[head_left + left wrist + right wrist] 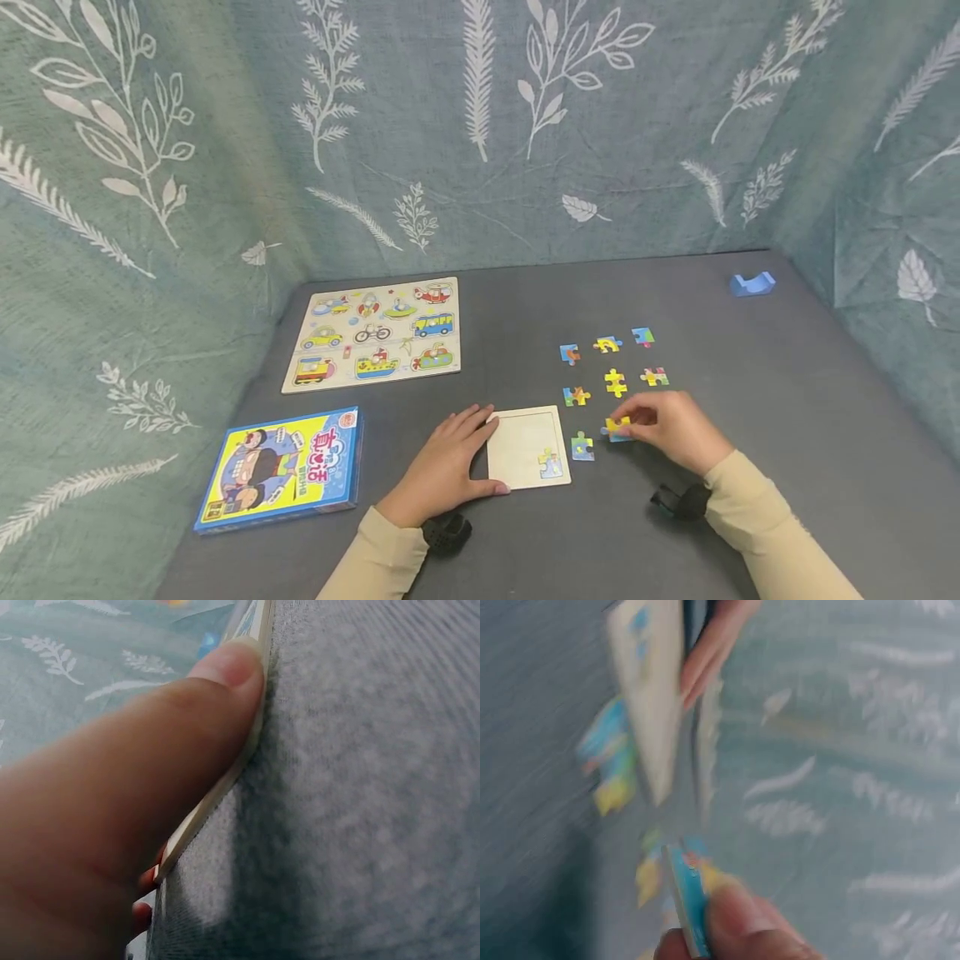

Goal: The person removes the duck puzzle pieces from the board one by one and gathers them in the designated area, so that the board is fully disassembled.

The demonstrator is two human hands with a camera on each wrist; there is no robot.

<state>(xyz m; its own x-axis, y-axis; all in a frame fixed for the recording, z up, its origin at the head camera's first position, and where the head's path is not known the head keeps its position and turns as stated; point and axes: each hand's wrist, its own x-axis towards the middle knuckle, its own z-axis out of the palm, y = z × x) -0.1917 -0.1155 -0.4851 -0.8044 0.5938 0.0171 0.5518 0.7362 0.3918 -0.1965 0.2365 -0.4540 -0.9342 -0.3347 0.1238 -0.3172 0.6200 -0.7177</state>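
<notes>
My right hand [675, 429] pinches a yellow and blue jigsaw piece [617, 427] between thumb and fingers. In the right wrist view that piece [688, 896] is tilted on edge. Beneath my left hand [442, 462], whose fingers are spread, is the left side of a small square wooden puzzle tray [517, 442]. The left thumb [217, 682] lies against the tray's edge. One jigsaw piece [550, 463] sits in the tray's lower right corner. Just right of the tray lies a blue-green piece [582, 447]. Several other pieces, among them a yellow one [615, 382], lie farther back in loose rows.
A wooden peg board with vehicle pictures [375, 333] lies at the back left. In front of it is a blue and yellow box [281, 467]. A blue curved holder [752, 284] stands at the far right corner. Leaf-patterned cloth [480, 192] hangs behind the grey table [517, 333].
</notes>
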